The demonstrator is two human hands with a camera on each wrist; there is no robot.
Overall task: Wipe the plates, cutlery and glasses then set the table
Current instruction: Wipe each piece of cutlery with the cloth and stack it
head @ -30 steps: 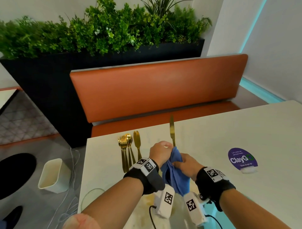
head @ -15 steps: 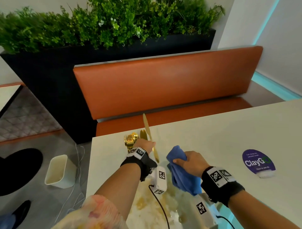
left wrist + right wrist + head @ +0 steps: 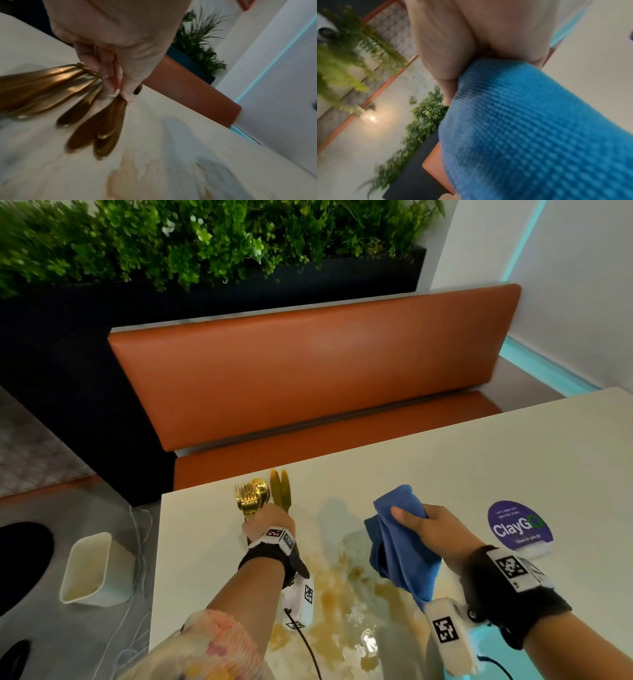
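Gold forks and a spoon (image 3: 251, 498) lie bunched near the far left corner of the white table (image 3: 445, 474), with two gold knives (image 3: 281, 491) side by side just to their right. My left hand (image 3: 269, 523) is over their handles. In the left wrist view its thumb and fingertips (image 3: 120, 94) pinch one gold knife handle (image 3: 109, 121) low on the tabletop among the other handles. My right hand (image 3: 435, 529) grips a bunched blue cloth (image 3: 400, 542) above the table's middle. The cloth (image 3: 530, 128) fills the right wrist view.
Brown stains (image 3: 342, 587) mark the table between my arms. A purple ClayGo sticker (image 3: 519, 525) sits to the right. An orange bench (image 3: 308, 378) and a dark planter (image 3: 68, 354) stand behind the table. A white bin (image 3: 92, 570) and cables lie on the floor at left.
My left hand carried the gold knife away from the cloth and lowered it beside the other knife at the cutlery pile. My right hand moved right with the cloth.
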